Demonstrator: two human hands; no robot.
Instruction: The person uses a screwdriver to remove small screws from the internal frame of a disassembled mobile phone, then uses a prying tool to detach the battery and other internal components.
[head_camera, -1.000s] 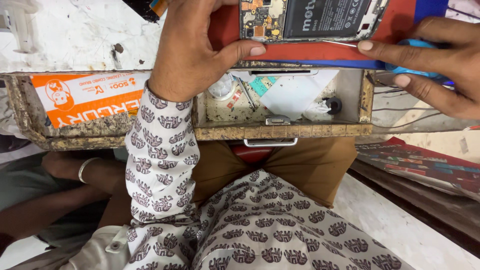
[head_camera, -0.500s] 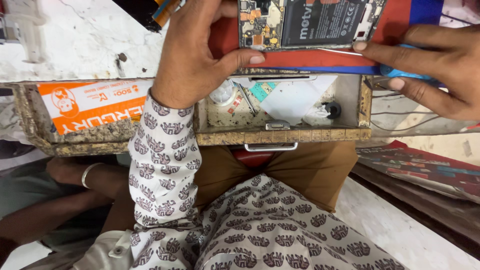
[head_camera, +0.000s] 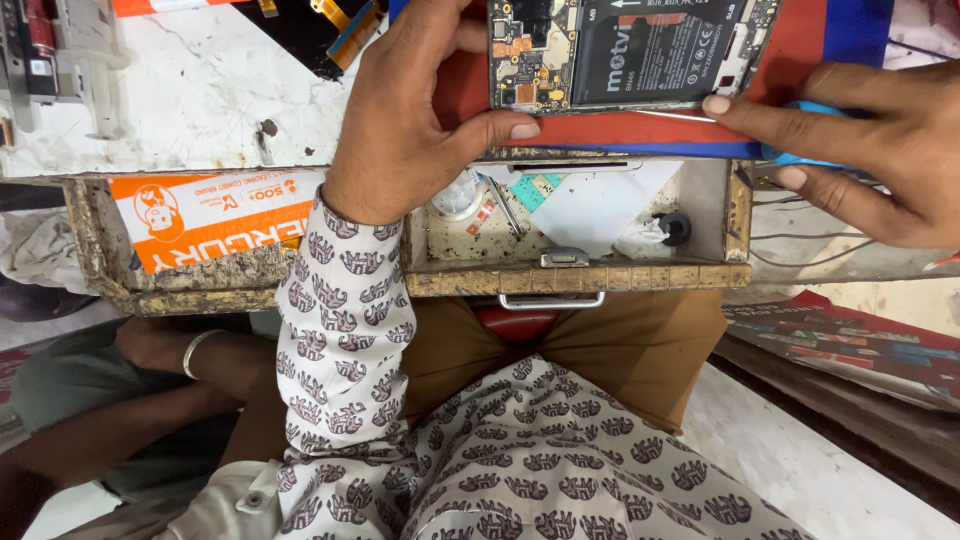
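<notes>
The left hand (head_camera: 410, 120), at the upper centre of the frame, rests palm-down on a red work mat (head_camera: 640, 128), its thumb pressed flat just below the lower left corner of an opened smartphone with exposed circuit board and black battery (head_camera: 630, 50). The right hand (head_camera: 870, 160), entering from the right edge, pinches a slim blue-handled tool (head_camera: 800, 130) between thumb and fingers, index finger extended; the fingertip lies just below the phone's lower right corner. The phone thus sits at the top of the frame, between and slightly above both hands, touching the mat.

Below the mat an open, worn wooden drawer (head_camera: 570, 275) holds small parts, a white sheet and a black ring. An orange-and-white printed box (head_camera: 215, 215) lies in the drawer's left compartment. At the lower left, another person's forearm with a metal bangle (head_camera: 200, 350) is visible.
</notes>
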